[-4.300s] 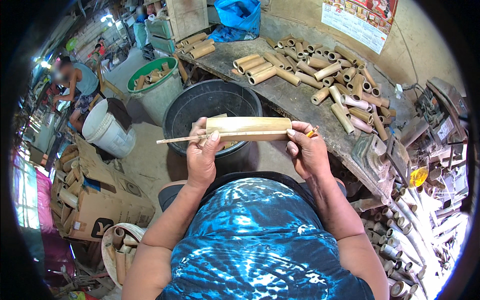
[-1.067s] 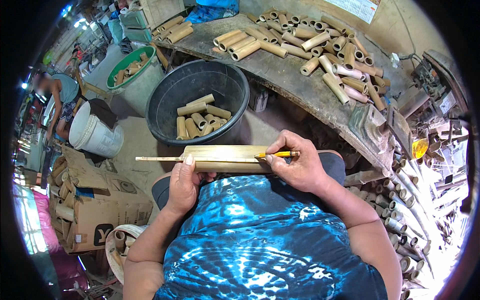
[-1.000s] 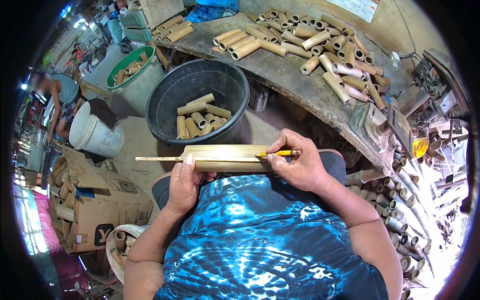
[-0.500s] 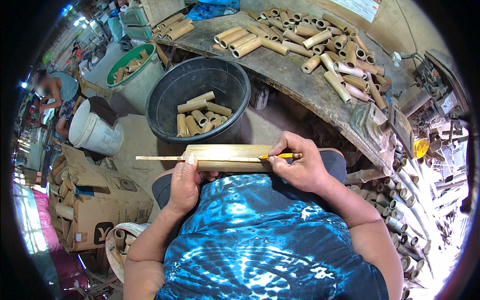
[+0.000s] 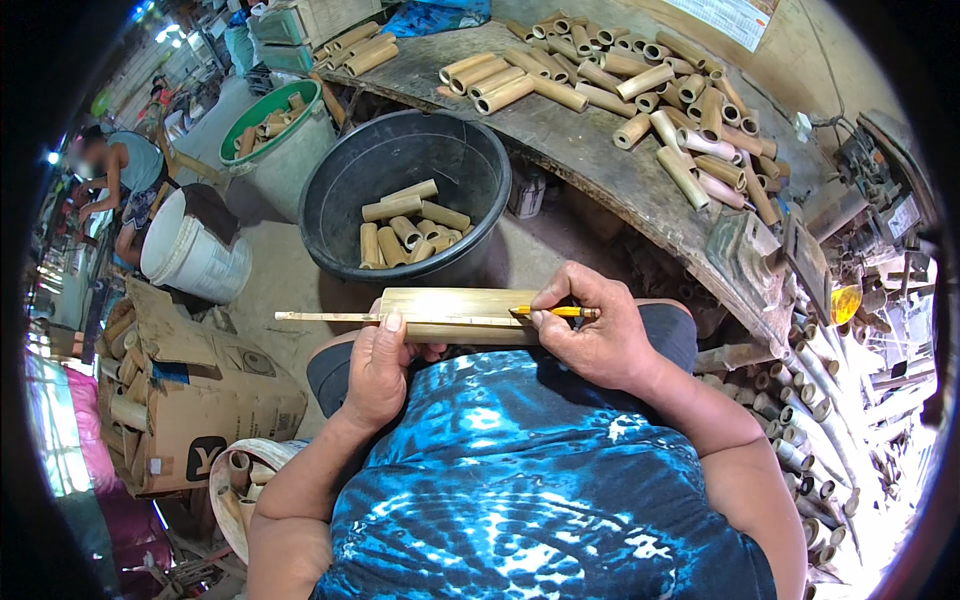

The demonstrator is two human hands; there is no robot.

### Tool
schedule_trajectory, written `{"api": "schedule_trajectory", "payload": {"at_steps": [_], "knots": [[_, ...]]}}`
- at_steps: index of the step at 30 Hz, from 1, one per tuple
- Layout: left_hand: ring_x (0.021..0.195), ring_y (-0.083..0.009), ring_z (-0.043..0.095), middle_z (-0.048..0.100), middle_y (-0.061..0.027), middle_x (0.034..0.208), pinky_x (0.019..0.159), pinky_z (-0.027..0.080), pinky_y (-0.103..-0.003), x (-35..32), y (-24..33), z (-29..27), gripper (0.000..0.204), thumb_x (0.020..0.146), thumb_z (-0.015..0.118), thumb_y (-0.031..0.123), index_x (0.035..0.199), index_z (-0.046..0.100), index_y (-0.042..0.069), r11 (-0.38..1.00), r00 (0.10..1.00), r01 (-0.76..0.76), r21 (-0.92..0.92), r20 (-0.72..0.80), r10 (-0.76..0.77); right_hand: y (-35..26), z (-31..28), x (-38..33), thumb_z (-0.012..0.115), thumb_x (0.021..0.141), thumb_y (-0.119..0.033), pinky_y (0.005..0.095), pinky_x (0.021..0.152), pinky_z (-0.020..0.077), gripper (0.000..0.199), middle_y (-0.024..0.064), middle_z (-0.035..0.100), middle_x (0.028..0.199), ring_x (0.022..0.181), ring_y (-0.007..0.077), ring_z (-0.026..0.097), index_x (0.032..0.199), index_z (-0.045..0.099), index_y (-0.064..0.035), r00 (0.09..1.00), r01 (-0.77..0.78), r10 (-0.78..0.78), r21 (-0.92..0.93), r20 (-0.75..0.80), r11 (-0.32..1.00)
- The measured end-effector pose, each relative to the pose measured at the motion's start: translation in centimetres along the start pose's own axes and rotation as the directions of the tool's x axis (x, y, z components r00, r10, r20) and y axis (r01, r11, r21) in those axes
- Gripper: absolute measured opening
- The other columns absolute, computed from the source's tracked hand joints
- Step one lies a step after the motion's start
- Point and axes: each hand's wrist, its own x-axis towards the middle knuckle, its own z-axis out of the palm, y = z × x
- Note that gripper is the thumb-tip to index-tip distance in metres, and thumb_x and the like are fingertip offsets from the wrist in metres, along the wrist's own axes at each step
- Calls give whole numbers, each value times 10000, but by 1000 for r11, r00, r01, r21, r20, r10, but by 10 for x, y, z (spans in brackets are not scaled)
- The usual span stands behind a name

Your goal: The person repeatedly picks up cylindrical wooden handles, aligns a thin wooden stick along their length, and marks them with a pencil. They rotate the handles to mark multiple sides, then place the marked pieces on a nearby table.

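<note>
Across my lap lies a pale bamboo tube (image 5: 450, 301), held level. Along its length runs a thin marked wooden strip (image 5: 325, 317), whose left end sticks out past the tube. My left hand (image 5: 378, 368) grips the tube's left end, its thumb pressing the strip down and its fingers curled underneath. A yellow pencil (image 5: 563, 311) is pinched in my right hand (image 5: 592, 325), the tip touching the tube at the strip's edge. The right hand hides the tube's right end.
Ahead stands a black tub (image 5: 330, 180) with cut bamboo pieces. A wooden bench (image 5: 600, 145) carries many more. At left are a green-rimmed bin (image 5: 290, 170), a white bucket (image 5: 200, 260) and a cardboard box (image 5: 240, 400). Bamboo tubes (image 5: 790, 420) pile up at right. A person (image 5: 130, 175) works far left.
The pencil tip has shifted slightly left along the strip with my right hand. My left hand keeps its hold on the tube. The view has turned a little.
</note>
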Motion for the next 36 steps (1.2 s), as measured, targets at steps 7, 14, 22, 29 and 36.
{"api": "schedule_trajectory", "payload": {"at_steps": [7, 14, 22, 29, 36], "knots": [[845, -139, 605, 644, -104, 980, 769, 484, -281, 0, -4, -5, 434, 1059, 335, 355, 1178, 517, -21, 1000, 999, 17, -20, 35, -16, -1, -1, -3, 649, 760, -45, 326, 677, 476, 105, 114, 592, 796, 722, 203, 589, 828, 577, -8, 998, -59, 59, 2, 32, 998], [834, -129, 599, 640, -101, 985, 764, 482, -272, -1, -2, -2, 425, 1057, 343, 360, 1186, 506, -10, 1000, 1000, -13, 4, 25, 13, -9, 0, 1, 667, 768, -69, 335, 680, 477, 125, 103, 613, 806, 735, 204, 590, 863, 596, -30, 996, -91, 91, 46, 6, 995], [825, -114, 587, 636, -94, 978, 758, 476, -255, 0, 2, -2, 411, 1057, 339, 369, 1188, 471, 3, 999, 997, -23, 41, 80, 20, -13, 8, 7, 664, 768, -102, 370, 697, 483, 121, 113, 619, 780, 748, 262, 605, 840, 593, -35, 997, -46, 48, -33, 63, 998], [826, -108, 587, 635, -85, 968, 756, 478, -251, 0, 2, -1, 423, 1058, 332, 380, 1170, 492, 4, 998, 999, -13, 67, 40, 11, -10, 8, 6, 653, 759, -86, 366, 696, 489, 123, 127, 621, 790, 750, 263, 610, 847, 590, -30, 996, -43, 45, -33, 72, 999], [821, -104, 585, 630, -78, 976, 751, 476, -248, 1, 4, -1, 391, 1056, 337, 368, 1178, 470, 21, 996, 999, -19, 83, 39, 16, -17, 5, 10, 659, 808, -74, 298, 681, 490, 114, 89, 624, 805, 754, 151, 610, 876, 589, -15, 990, -107, 103, 40, 92, 993]]}}
